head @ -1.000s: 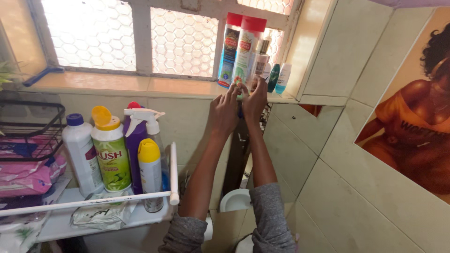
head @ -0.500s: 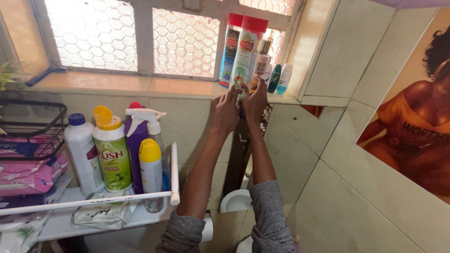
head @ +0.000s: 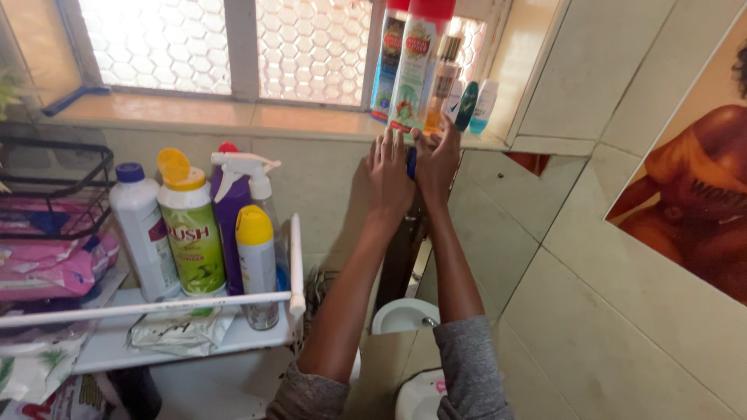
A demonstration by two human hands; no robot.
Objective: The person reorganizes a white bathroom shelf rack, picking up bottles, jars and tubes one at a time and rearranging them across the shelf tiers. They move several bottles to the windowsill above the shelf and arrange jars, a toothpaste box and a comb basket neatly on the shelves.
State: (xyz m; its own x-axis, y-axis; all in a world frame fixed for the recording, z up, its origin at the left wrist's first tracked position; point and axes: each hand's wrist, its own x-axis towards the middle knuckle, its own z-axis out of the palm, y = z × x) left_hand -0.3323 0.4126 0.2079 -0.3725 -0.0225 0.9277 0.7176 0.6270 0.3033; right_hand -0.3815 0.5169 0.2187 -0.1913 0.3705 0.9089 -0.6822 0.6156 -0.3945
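1. Nearest the camera, two grey sleeves rise from the bottom edge, with a white basin below and between the forearms.
2. To the left stands a white rack of cleaning bottles: a white bottle, a green bottle with a yellow cap, a purple spray bottle and a small can with a yellow top. Pink packets lie further left under a black wire basket.
3. Both arms reach up to the tiled sill. The left hand is flat with its fingers spread wide, pressed near the sill's edge and holding nothing that can be seen. The right hand is curled narrow beside it, touching it — a small blue thing shows between the two, seemingly pinched by the right fingers.
4. Since a second ago the hands have barely shifted; they stay together at the same spot under the sill, so the work there looks unfinished — a judgement only.
5. Just beyond the fingertips stand two tall red-capped cans, then a slim amber bottle and two roll-ons, against the patterned window.
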